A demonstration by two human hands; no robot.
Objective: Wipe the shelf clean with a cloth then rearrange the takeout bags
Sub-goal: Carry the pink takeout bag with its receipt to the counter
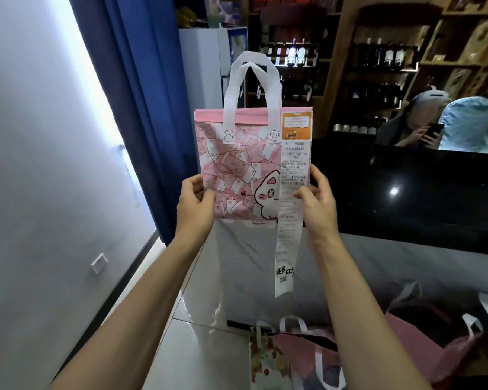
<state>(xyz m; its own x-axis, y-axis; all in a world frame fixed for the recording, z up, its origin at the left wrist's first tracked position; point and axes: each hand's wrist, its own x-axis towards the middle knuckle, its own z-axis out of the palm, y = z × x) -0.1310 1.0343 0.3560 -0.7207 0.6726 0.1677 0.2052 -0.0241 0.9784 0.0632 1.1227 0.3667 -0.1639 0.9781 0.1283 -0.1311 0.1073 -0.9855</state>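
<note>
A flat pink non-woven takeout bag printed with banknotes and a cartoon cat is held upright in mid-air at arm's length, its white loop handles standing up, probably so it can be looked over or straightened before it is placed. The left hand pinches the bag's lower left edge, thumb in front and fingers behind. The right hand pinches the lower right edge, its thumb pressing on the long white paper receipt that hangs from the bag's front well below its bottom. Other pink and patterned takeout bags lie low in the foreground. No cloth shows, so the rearranging step seems under way.
</note>
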